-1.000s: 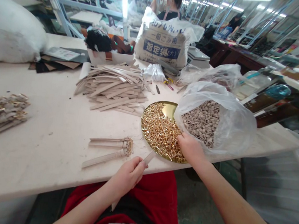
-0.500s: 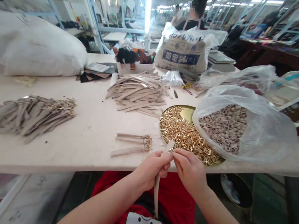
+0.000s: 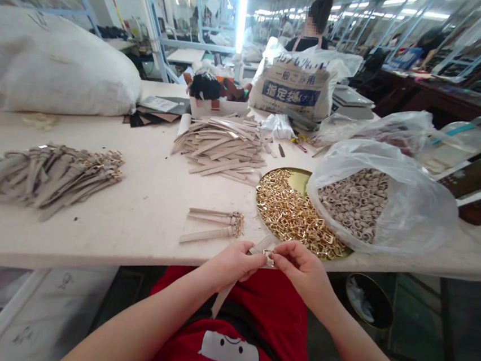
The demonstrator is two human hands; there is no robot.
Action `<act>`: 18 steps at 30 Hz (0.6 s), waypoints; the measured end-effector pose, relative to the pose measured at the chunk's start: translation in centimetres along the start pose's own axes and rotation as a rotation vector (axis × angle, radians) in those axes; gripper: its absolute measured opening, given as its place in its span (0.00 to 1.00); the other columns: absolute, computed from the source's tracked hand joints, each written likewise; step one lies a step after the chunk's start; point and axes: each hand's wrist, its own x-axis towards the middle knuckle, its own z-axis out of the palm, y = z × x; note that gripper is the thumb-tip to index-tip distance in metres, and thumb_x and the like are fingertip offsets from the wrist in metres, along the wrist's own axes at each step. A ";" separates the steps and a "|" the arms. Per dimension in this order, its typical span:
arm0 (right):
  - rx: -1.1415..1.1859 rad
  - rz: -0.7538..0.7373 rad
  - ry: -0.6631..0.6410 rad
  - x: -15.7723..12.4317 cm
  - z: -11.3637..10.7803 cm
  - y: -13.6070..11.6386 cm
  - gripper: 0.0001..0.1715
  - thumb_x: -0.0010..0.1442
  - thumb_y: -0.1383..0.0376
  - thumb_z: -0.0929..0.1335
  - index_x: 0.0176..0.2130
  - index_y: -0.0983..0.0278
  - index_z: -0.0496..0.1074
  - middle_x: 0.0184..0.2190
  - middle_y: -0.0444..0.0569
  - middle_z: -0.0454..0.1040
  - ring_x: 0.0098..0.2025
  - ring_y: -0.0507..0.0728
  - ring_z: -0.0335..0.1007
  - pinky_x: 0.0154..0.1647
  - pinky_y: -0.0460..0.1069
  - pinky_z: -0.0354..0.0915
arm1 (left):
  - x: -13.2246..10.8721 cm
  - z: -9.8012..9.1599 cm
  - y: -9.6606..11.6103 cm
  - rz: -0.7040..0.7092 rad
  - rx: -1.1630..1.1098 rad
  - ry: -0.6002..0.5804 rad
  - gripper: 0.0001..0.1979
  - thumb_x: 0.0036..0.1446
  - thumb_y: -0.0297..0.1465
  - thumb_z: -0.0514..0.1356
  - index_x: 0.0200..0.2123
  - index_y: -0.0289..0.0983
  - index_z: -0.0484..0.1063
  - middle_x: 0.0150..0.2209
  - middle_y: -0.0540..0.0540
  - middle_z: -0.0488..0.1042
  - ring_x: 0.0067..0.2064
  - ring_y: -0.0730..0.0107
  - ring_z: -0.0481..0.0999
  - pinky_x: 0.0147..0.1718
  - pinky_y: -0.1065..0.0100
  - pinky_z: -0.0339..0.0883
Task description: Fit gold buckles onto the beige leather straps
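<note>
My left hand [image 3: 232, 265] is closed around a beige strap [image 3: 224, 297] whose lower end hangs over my red shirt. My right hand [image 3: 300, 268] pinches a small gold buckle [image 3: 267, 257] against the strap's upper end, just off the table's near edge. Right behind my hands lies a round gold tray [image 3: 296, 181] heaped with gold buckles [image 3: 292, 216]. Two finished straps with buckles [image 3: 214, 226] lie on the white table [image 3: 144, 205] to the left of the tray.
A clear plastic bag of beige loops [image 3: 361, 200] rests on the tray's right side. A pile of loose beige straps [image 3: 222, 145] sits behind, a heap of buckled straps [image 3: 49, 176] at left. A big white sack [image 3: 51, 66] and a printed bag [image 3: 294, 86] stand farther back; a person sits beyond.
My right hand left the buckle tray and came to the strap with a buckle. Both hands now meet at the table edge, and the strap has tilted leftward.
</note>
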 end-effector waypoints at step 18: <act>0.004 0.084 -0.168 0.4 -0.2 2.3 0.20 0.52 0.67 0.66 0.46 0.61 0.60 0.33 0.45 0.68 0.31 0.52 0.68 0.33 0.49 0.66 | 1.3 -0.3 -0.2 -0.186 0.311 -0.021 0.11 0.47 0.39 0.55 0.25 0.37 0.60 0.14 0.58 0.54 0.15 0.80 0.52 0.13 0.75 0.44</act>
